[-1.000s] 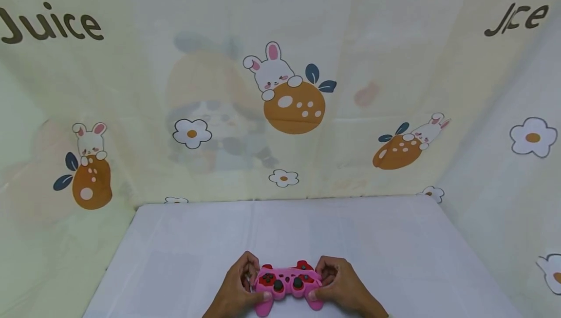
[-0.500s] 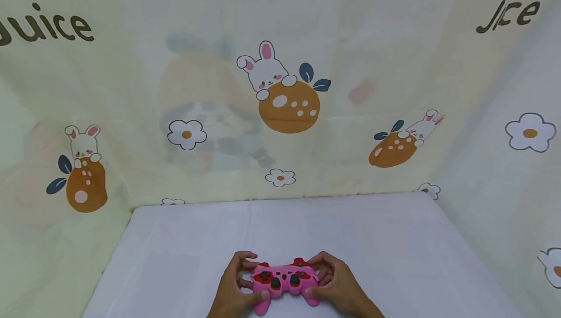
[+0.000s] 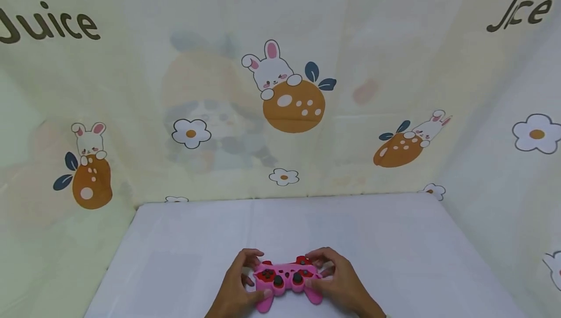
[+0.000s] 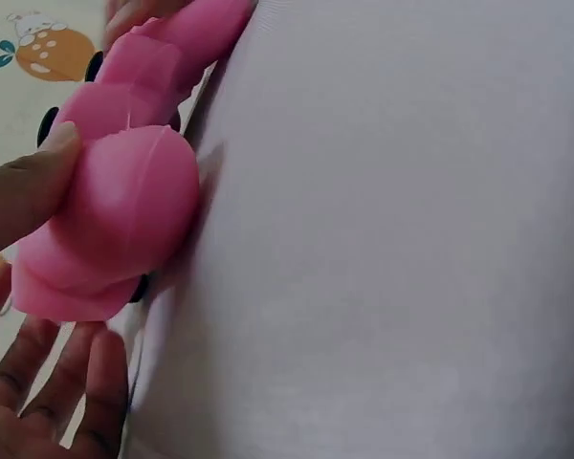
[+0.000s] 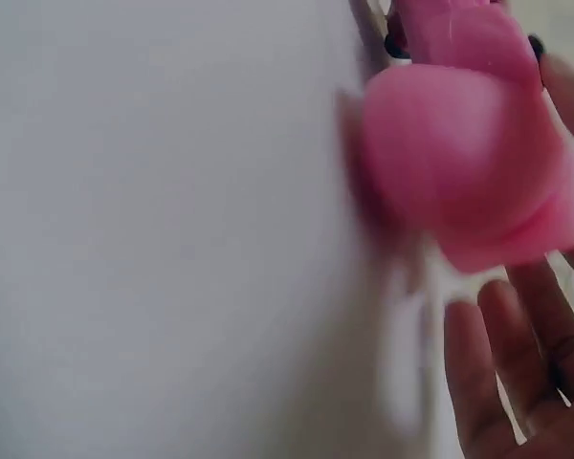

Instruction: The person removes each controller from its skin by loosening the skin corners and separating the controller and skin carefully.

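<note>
Two hands flank a pink-and-red game controller, the left hand gripping its left end and the right hand gripping its right. Each thumb lies over a handle on the near side while the fingers bend around toward the far edge, a hold that probably keeps the controller level and balanced between the two. In the right wrist view, some of the fingers hang free just beside the controller, suggesting a light grip with the thumb doing much of the steadying. A pink cover wraps the controller, its openings apparently cut to leave the red face and the black left thumbstick and right thumbstick exposed. The sticks face up, and both handles point toward the person, likely so that each falls naturally under a palm. Around the controller spreads the pale desk, close beneath it; whether the two touch cannot be told. Beyond the controller, past the desk's far edge, hangs a cream backdrop with a rabbit-and-orange print, probably put up to screen off the surroundings.
</note>
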`<state>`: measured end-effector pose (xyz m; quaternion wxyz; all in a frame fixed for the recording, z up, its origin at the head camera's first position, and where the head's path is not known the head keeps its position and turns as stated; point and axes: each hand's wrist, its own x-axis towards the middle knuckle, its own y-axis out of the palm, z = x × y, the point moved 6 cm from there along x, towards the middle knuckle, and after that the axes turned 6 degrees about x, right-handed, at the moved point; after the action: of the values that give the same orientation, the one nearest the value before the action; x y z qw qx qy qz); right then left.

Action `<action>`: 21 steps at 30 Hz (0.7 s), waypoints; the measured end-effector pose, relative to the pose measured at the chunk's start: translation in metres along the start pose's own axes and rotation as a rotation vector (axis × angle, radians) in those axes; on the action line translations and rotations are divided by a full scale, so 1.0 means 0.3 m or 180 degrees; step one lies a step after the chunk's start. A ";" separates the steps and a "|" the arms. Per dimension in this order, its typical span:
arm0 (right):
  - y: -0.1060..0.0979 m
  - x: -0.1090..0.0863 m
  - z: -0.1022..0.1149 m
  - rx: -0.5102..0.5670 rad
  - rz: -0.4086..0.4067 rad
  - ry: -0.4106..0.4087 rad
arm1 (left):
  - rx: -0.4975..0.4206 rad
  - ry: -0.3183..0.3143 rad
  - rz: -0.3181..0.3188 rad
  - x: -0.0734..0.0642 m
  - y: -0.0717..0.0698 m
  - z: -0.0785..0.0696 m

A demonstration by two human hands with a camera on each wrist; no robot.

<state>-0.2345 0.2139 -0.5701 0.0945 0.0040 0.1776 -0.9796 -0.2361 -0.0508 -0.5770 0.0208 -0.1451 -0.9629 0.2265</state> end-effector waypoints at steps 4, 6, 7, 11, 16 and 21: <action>0.009 0.028 0.080 -0.0618 0.0021 -0.0351 | 0.0137 0.0389 0.0013 0.008 0.018 -0.041; 0.022 0.042 0.108 -0.0798 0.0178 -0.0426 | 0.0164 0.0566 0.0016 0.009 0.026 -0.057; 0.029 0.050 0.119 -0.0854 0.0279 -0.0450 | 0.0165 0.0606 0.0016 0.011 0.028 -0.062; 0.048 0.068 0.142 -0.0847 0.0629 -0.0412 | 0.0133 0.0687 -0.0001 0.014 0.028 -0.068; 0.045 0.079 0.146 -0.0753 0.0710 -0.0316 | 0.0134 0.0772 -0.0017 0.027 0.036 -0.085; 0.059 0.090 0.150 -0.0657 0.0865 -0.0282 | 0.0195 0.0864 -0.0058 0.040 0.052 -0.107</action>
<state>-0.2565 0.1769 -0.5354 0.2337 -0.0249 0.2706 -0.9336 -0.2400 -0.0202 -0.5554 0.1574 -0.1650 -0.9452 0.2338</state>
